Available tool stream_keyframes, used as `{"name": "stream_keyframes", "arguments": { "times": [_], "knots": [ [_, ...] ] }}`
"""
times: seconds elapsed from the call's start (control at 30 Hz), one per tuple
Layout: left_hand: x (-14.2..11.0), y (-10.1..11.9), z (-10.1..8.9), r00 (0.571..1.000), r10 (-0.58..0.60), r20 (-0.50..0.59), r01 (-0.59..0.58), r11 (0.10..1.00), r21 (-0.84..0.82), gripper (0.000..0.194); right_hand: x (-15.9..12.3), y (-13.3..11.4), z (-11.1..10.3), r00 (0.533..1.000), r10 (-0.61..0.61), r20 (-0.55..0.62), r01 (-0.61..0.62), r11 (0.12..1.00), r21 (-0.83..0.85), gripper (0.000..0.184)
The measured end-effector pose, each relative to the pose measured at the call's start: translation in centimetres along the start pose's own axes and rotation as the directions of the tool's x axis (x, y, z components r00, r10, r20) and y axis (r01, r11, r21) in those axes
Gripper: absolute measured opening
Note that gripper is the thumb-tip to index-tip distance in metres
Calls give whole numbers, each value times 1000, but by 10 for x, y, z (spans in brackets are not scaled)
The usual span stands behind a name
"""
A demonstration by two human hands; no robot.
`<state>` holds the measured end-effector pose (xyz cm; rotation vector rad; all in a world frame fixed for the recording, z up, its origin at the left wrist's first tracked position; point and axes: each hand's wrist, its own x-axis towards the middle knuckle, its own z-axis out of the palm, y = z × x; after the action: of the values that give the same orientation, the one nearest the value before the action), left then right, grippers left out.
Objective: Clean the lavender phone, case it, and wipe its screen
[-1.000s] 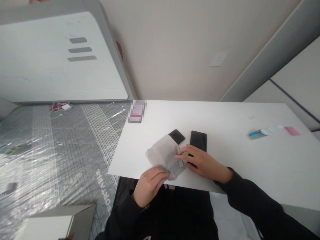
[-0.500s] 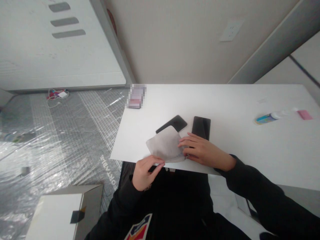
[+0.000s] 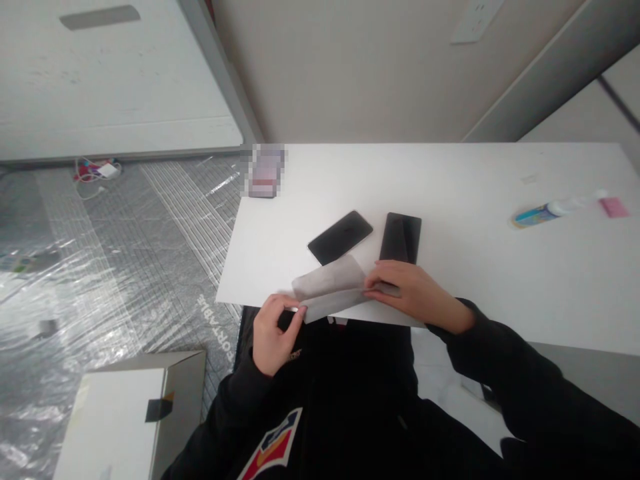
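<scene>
A grey cloth (image 3: 333, 288) is folded at the near edge of the white table (image 3: 465, 267). My left hand (image 3: 273, 333) pinches its left corner just off the table edge. My right hand (image 3: 413, 295) holds its right end with closed fingers on the table top. Two black phones lie face up just behind the cloth: one angled (image 3: 340, 237) on the left, one nearly straight (image 3: 400, 238) beside my right hand.
A small bottle with a blue label (image 3: 543, 213) and a pink item (image 3: 614, 207) lie at the table's far right. A blurred card (image 3: 264, 172) sits at the far left corner. A plastic-wrapped mattress (image 3: 115, 267) and a cardboard box (image 3: 120, 420) are left of the table.
The cloth has been pulled off the left phone toward me and folded flatter. The left phone now lies fully uncovered. My left hand moved back past the table edge.
</scene>
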<state>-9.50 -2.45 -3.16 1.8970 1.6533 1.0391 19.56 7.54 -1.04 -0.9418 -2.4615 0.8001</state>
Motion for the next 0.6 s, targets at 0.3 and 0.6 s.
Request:
{"name": "stream_keyframes", "arguments": {
  "times": [0.3, 0.6],
  "knots": [
    [28, -18, -2, 998, -46, 30, 36, 963, 267, 15, 37, 8, 23, 973, 112, -202, -151, 970, -190, 15],
    [53, -10, 7, 962, -24, 273, -50, 965, 258, 22, 40, 9, 31, 994, -14, -108, -5, 985, -172, 38]
  ]
}}
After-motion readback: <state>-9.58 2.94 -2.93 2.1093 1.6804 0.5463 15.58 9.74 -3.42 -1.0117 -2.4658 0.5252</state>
